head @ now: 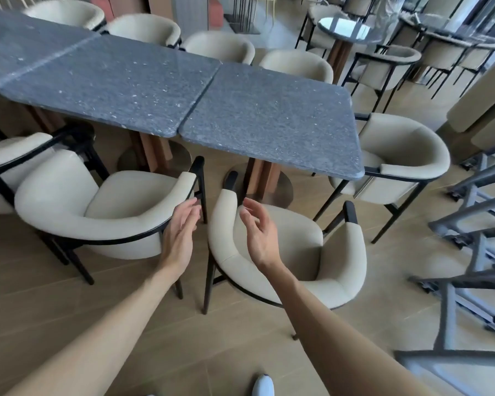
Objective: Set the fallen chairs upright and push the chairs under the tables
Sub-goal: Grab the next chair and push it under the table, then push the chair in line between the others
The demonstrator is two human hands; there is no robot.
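A cream armchair with a black frame (pixel 337 270) stands upright right in front of me, its seat facing the grey speckled table (pixel 269 121) and a gap left to the table's edge. A second cream chair (pixel 69 212) stands upright to its left, turned at an angle. My left hand (pixel 180 235) hovers open between the two chairs, close to the left chair's armrest tip. My right hand (pixel 260 235) is open above the near chair's left arm and seat, touching nothing.
A third chair (pixel 406 155) sits at the table's right end, partly under it. Several more chairs line the far side. Grey metal frames (pixel 475 224) crowd the floor at right. Round tables with chairs stand at back right. My shoe (pixel 263 385) shows at the bottom.
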